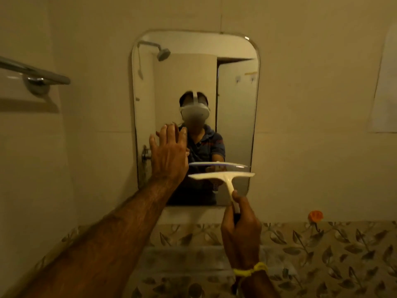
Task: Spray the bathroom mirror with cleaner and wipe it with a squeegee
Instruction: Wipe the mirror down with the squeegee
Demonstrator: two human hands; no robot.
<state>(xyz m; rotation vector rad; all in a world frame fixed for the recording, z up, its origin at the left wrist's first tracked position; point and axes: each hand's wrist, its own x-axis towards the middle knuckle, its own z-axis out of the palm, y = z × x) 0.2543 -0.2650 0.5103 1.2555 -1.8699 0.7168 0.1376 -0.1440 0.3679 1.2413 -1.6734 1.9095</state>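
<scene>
A rounded rectangular mirror [234, 100] hangs on the beige wall straight ahead. My left hand [168, 153] lies flat against its lower left part, fingers straight and spread. My right hand [238, 222] grips the handle of a cream squeegee [221, 176], whose blade sits level across the lower part of the glass, just right of my left hand. The squeegee's reflection shows directly above the blade. No spray bottle is in view.
A chrome towel rail [34, 72] juts from the left wall. A band of leaf-patterned tiles [322, 250] runs below the mirror. An orange hook [315, 216] sticks to the wall at lower right. A pale sheet [384, 87] hangs at the right edge.
</scene>
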